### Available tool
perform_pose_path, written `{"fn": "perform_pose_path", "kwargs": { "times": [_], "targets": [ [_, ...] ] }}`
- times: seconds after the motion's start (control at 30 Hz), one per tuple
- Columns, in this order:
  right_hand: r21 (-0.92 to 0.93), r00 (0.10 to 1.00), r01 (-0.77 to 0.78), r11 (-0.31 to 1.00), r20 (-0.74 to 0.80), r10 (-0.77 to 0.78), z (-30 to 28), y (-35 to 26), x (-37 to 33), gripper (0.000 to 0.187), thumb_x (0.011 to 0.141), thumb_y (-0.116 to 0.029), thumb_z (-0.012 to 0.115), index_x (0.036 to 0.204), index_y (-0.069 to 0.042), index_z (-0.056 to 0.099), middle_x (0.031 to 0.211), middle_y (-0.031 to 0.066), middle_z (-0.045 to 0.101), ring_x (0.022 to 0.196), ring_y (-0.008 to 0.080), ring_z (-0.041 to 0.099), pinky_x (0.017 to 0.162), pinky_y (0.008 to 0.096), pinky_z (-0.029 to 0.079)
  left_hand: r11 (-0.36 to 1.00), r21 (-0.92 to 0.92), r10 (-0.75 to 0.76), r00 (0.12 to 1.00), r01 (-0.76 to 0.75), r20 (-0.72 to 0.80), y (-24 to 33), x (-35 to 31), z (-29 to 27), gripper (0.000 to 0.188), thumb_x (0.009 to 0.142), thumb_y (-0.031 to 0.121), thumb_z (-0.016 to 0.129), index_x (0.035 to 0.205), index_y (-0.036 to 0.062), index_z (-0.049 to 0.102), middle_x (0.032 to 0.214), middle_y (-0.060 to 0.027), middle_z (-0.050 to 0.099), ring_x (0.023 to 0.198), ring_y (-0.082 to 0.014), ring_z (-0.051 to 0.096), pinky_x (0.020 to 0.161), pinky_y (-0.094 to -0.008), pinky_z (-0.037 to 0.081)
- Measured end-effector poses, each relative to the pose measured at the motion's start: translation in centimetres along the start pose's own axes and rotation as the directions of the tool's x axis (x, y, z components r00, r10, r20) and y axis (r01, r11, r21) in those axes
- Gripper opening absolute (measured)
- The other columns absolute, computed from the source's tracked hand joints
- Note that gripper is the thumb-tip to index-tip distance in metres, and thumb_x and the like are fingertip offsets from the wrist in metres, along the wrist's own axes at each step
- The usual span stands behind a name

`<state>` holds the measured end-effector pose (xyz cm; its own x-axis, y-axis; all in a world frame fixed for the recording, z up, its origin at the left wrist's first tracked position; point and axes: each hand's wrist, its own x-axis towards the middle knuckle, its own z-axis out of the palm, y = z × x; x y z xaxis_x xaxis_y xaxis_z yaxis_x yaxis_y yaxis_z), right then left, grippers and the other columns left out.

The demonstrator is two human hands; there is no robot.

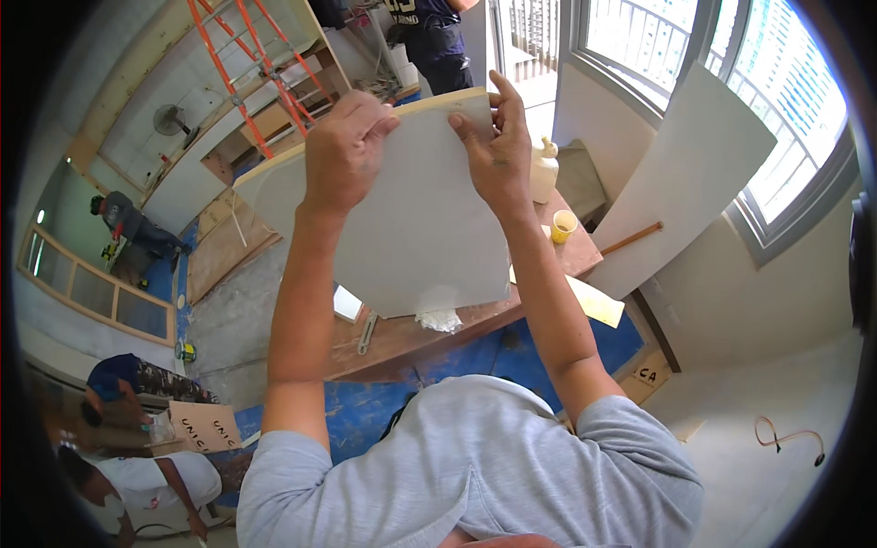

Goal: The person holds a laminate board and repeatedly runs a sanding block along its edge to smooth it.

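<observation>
Wearing one grey shirt [475, 447]. Holding one tilted grey panel [420, 210], pale yellow along its top edge, lower edge by the near edge of the one tabletop [406, 341]. Right grip [502, 151]: clamped on the panel's top right corner, thumb on face, fingers over the edge. Left grip [343, 153]: closed at the top edge, fingers curled, thumb against them; cannot tell if pinching anything.

At the tabletop's near edge: one slotted metal tool [367, 333], one crumpled white lump [440, 321] just below the panel. Slightly farther in: one small white rectangle [348, 303]. Near the right corner: one pale yellow sheet [596, 303], one yellow cup [564, 225], one white jug [543, 173] behind it. Underfoot: blue floor covering [365, 411].

Farther, lower left: two people, one in dark blue [111, 377], one in white [169, 482], plus cardboard [203, 426]. Right: one large white board [699, 164], one wooden stick [632, 239] across its lower part. Farthest: one bent person [128, 221], one standing person [434, 41], one orange ladder [236, 99], one fan [170, 121].
</observation>
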<state>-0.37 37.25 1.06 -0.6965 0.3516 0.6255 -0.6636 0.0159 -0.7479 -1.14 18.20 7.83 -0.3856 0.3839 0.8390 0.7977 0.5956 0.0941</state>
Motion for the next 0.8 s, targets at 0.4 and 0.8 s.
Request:
{"fn": "perform_pose_path", "kwargs": {
  "times": [0.4,0.8],
  "targets": [
    [-0.066,0.982,-0.072,0.995,-0.182,0.059,-2.6,-0.2,-0.1,0.040,0.100,-0.033,0.070,0.120,0.001,0.065,0.097,0.0197,0.070,0.081,0.0279,0.070,0.077,0.0377,0.055,0.958,0.234,0.137,0.982,-0.165,0.133,5.1,1.0,3.5,0.035,0.086,0.003,0.077,0.121,0.0110,0.076,0.110,-0.0088,0.075,0.095,-0.0280,0.070,0.080,-0.0386,0.054],
    [-0.242,0.935,-0.098,0.965,-0.355,0.006,-3.1,-0.5,1.1,0.028,0.102,-0.021,0.052,0.091,0.000,0.066,0.075,0.0180,0.069,0.067,0.0357,0.067,0.065,0.0432,0.052,0.972,0.150,0.173,0.982,-0.183,0.075,5.3,0.7,5.4,0.033,0.086,0.009,0.080,0.119,0.0072,0.077,0.109,-0.0098,0.078,0.089,-0.0250,0.069,0.080,-0.0359,0.050]
  ]
}}
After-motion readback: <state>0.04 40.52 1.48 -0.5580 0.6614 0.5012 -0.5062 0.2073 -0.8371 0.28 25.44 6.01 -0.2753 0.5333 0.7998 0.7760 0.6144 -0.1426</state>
